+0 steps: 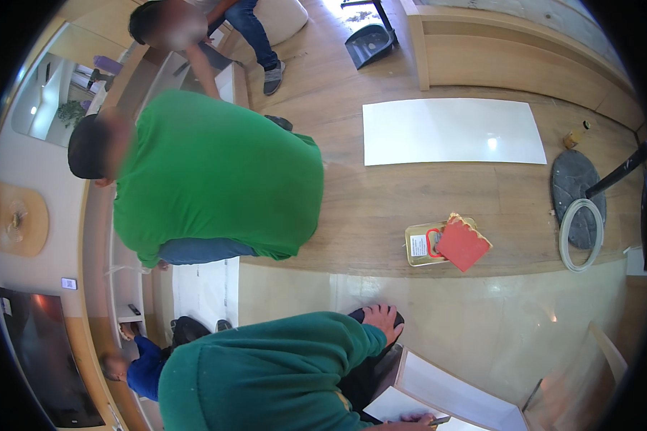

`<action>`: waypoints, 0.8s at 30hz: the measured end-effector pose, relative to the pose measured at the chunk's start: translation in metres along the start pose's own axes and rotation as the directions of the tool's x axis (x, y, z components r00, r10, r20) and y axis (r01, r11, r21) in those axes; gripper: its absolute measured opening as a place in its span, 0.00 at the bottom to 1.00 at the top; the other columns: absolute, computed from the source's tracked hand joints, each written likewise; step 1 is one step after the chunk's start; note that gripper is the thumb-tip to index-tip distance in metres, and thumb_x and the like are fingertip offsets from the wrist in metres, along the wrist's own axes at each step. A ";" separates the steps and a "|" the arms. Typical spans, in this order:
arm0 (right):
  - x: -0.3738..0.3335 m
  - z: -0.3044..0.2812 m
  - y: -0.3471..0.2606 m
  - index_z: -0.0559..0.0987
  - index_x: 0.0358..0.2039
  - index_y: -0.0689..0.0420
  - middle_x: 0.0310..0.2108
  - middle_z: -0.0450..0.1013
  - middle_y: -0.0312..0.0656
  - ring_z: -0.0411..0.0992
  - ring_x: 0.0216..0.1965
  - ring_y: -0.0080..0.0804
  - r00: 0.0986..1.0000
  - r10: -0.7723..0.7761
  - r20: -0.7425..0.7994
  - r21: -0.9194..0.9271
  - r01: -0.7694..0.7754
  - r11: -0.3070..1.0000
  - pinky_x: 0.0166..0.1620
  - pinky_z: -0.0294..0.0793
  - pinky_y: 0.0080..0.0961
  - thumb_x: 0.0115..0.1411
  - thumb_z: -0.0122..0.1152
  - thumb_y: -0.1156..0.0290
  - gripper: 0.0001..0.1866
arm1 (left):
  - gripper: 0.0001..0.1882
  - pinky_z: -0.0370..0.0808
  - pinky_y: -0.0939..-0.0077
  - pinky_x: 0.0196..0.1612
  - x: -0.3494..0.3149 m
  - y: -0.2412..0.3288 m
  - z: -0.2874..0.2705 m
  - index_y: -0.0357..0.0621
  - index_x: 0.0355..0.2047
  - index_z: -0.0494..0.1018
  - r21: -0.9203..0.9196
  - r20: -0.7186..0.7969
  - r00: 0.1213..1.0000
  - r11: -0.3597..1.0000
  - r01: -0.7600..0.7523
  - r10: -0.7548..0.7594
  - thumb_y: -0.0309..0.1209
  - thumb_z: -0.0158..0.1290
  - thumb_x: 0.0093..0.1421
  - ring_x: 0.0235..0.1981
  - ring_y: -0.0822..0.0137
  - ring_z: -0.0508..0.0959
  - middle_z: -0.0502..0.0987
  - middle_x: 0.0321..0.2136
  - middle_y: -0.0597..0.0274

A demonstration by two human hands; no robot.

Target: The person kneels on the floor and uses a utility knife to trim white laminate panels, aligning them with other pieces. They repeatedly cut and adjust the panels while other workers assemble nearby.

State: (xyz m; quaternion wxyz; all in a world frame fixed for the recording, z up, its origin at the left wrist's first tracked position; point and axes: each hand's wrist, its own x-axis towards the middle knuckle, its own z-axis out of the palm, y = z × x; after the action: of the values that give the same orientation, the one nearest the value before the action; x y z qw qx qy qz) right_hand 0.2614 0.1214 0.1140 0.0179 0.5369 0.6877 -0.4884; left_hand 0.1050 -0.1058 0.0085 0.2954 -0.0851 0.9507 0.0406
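My left hand [382, 320], at the end of a dark green sleeve, rests on my knee in dark trousers [363, 373]. Its fingers are spread and hold nothing. At the lower edge my right hand [414, 419] is partly cut off. It grips a thin, dark, pointed tool [441, 420] whose exact kind is not clear. The tool lies over an open white box [454, 384], which resembles a drawer or cabinet part and stands beside my knee.
A person in green [223, 172] bends at a low cabinet, with another person [259, 43] behind and one in blue [145, 366] lower left. On the floor are a white panel [453, 131], yellowish package [418, 258], red square [464, 244], coiled hose [566, 237], bottle [575, 135] and dustpan [371, 44].
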 end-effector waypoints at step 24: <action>-0.007 -0.002 -0.002 0.75 0.26 0.65 0.20 0.71 0.42 0.68 0.21 0.29 1.000 0.019 -0.016 0.051 -0.018 0.999 0.25 0.70 0.30 0.55 0.55 0.72 0.08 | 0.34 0.61 0.40 0.52 0.001 -0.001 0.000 0.41 0.55 0.64 -0.051 0.004 1.000 0.999 0.003 -0.003 0.54 0.48 0.56 0.49 0.42 0.66 0.66 0.48 0.43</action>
State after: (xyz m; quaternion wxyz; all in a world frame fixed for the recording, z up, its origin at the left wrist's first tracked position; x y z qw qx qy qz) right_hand 0.2642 0.1180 0.1201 0.0033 0.5473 0.6704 -0.5011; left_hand 0.1047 -0.1068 0.0079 0.2951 -0.0938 0.9486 0.0646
